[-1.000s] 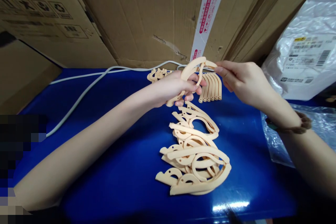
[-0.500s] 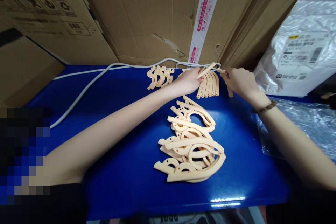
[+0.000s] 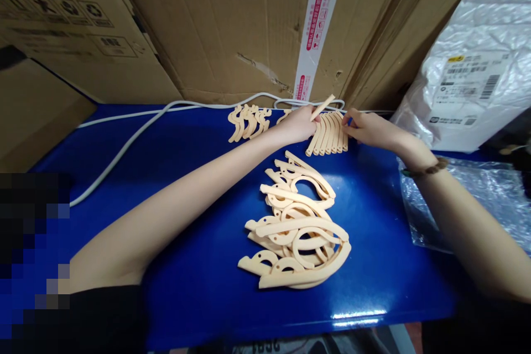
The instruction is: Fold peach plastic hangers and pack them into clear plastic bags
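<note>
My left hand (image 3: 299, 124) is closed around a beige curved hanger arm (image 3: 323, 106), whose tip sticks up past the fingers. To its right, several matching hanger arms (image 3: 327, 135) lie side by side in a neat row on the blue table (image 3: 199, 221). My right hand (image 3: 365, 127) pinches the rightmost arm of that row with its fingertips; part of this piece is hidden by the fingers. Left of my left hand lies a group of small S-shaped hook pieces (image 3: 249, 121). Nearer me, several folded beige hangers (image 3: 305, 229) overlap in a pile.
Cardboard boxes (image 3: 232, 27) wall off the back and left. A white cable (image 3: 136, 149) runs along the table's rear and left. At the right stand a white wrapped parcel (image 3: 452, 83) and clear plastic film (image 3: 477, 204) under my right forearm.
My right hand has moved left with a hanger arm and laid it against the row's right end. My left hand still holds its piece. The view has shifted slightly.
</note>
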Action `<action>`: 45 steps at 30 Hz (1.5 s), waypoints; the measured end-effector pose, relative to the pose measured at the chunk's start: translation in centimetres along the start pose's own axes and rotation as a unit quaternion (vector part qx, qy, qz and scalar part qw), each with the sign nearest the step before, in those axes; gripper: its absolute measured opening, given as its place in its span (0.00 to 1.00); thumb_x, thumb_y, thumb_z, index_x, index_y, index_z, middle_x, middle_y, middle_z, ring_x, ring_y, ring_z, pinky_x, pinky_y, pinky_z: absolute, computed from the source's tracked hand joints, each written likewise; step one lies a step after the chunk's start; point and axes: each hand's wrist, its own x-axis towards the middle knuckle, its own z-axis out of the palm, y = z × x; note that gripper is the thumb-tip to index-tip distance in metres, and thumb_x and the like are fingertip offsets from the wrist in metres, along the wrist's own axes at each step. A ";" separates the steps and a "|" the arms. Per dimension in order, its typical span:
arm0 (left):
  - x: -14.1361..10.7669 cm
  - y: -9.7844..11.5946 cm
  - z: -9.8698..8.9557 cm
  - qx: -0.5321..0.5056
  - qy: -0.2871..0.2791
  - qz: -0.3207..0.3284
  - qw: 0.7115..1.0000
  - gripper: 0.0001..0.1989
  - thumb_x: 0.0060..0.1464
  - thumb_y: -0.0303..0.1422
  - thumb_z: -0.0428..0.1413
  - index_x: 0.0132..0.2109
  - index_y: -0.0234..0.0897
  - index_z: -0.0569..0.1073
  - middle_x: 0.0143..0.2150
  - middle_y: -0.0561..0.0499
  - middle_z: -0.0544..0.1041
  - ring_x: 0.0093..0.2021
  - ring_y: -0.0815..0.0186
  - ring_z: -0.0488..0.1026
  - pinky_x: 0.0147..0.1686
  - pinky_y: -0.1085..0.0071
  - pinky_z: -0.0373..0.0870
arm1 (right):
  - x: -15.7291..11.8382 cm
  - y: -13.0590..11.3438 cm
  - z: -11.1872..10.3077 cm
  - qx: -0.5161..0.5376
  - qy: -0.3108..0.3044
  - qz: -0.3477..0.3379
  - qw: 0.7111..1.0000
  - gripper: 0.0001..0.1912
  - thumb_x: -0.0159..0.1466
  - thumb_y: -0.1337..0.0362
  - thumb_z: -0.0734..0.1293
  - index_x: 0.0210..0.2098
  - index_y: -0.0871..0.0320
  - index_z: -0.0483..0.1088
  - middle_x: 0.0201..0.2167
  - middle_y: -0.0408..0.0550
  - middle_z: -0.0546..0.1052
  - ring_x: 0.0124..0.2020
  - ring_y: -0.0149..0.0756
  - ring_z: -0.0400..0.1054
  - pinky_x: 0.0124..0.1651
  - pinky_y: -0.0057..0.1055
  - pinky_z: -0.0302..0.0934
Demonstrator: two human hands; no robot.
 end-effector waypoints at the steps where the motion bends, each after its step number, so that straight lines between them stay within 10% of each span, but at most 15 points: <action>1: -0.2 0.1 0.0 -0.002 -0.002 -0.001 1.000 0.11 0.54 0.21 0.54 0.45 0.35 0.71 0.42 0.44 0.75 0.42 0.58 0.77 0.42 0.65 0.70 | 0.0 0.2 0.0 0.009 -0.009 -0.004 1.000 0.13 0.66 0.65 0.65 0.49 0.58 0.73 0.28 0.48 0.80 0.27 0.38 0.72 0.35 0.34 0.62; 10: -1.8 1.8 -1.8 -0.120 0.082 0.084 0.986 0.28 0.70 0.57 0.42 0.45 0.38 0.73 0.41 0.43 0.76 0.51 0.52 0.76 0.46 0.64 0.71 | -1.7 -2.7 -2.1 0.082 0.056 -0.039 0.994 0.14 0.65 0.56 0.69 0.47 0.55 0.73 0.34 0.47 0.79 0.31 0.35 0.69 0.33 0.33 0.61; 13: -2.9 3.1 -2.7 -0.165 0.094 0.101 0.977 0.17 0.72 0.46 0.49 0.41 0.39 0.71 0.39 0.48 0.76 0.49 0.57 0.76 0.46 0.66 0.72 | -3.7 -5.8 -3.0 0.298 -0.047 -0.176 0.937 0.22 0.61 0.47 0.74 0.49 0.53 0.75 0.36 0.45 0.80 0.29 0.33 0.69 0.29 0.31 0.61; 18: -6.2 4.6 -4.3 -0.197 0.059 0.086 0.975 0.11 0.66 0.39 0.59 0.38 0.37 0.71 0.36 0.50 0.75 0.46 0.58 0.77 0.45 0.66 0.71 | -5.8 -9.2 -3.0 0.406 0.065 -0.182 0.893 0.18 0.67 0.45 0.68 0.41 0.53 0.77 0.25 0.40 0.72 0.24 0.31 0.63 0.27 0.30 0.57; 25: -8.6 4.2 -7.4 -0.179 0.100 0.105 0.973 0.27 0.71 0.51 0.50 0.28 0.37 0.64 0.29 0.52 0.65 0.31 0.70 0.65 0.34 0.70 0.63 | -5.1 -8.1 -3.3 0.355 0.220 -0.158 0.894 0.08 0.67 0.56 0.67 0.34 0.52 0.70 0.27 0.40 0.71 0.26 0.32 0.63 0.31 0.32 0.57; 32: -9.3 3.5 -6.5 0.022 0.126 0.128 0.983 0.19 0.72 0.34 0.47 0.29 0.39 0.64 0.26 0.54 0.66 0.28 0.68 0.63 0.33 0.69 0.58 | -5.8 -8.2 -3.2 -0.040 0.319 -0.118 0.939 0.22 0.76 0.49 0.55 0.49 0.56 0.75 0.31 0.49 0.78 0.31 0.38 0.70 0.31 0.35 0.48; 35: -9.5 3.2 -6.1 0.159 0.126 0.172 0.964 0.18 0.72 0.36 0.44 0.35 0.38 0.72 0.30 0.51 0.74 0.31 0.66 0.70 0.33 0.70 0.61 | -5.4 -8.0 -2.7 -0.089 0.299 -0.111 0.944 0.24 0.77 0.51 0.53 0.46 0.58 0.75 0.30 0.52 0.78 0.31 0.40 0.70 0.31 0.35 0.47; 41: -9.0 2.5 -5.2 0.413 0.164 0.143 0.885 0.21 0.74 0.38 0.42 0.60 0.34 0.74 0.34 0.44 0.81 0.34 0.58 0.78 0.35 0.67 0.65 | -4.0 -6.9 -2.9 0.272 0.107 -0.157 0.943 0.18 0.72 0.53 0.62 0.28 0.54 0.67 0.19 0.43 0.66 0.23 0.34 0.58 0.30 0.34 0.52; 45: -6.6 0.7 -4.9 0.341 0.116 0.043 0.932 0.21 0.74 0.37 0.41 0.51 0.36 0.78 0.41 0.43 0.83 0.40 0.58 0.80 0.37 0.67 0.67 | -3.6 -6.3 -3.5 0.424 0.090 -0.115 0.894 0.15 0.74 0.59 0.57 0.34 0.55 0.70 0.18 0.39 0.63 0.19 0.29 0.53 0.25 0.31 0.48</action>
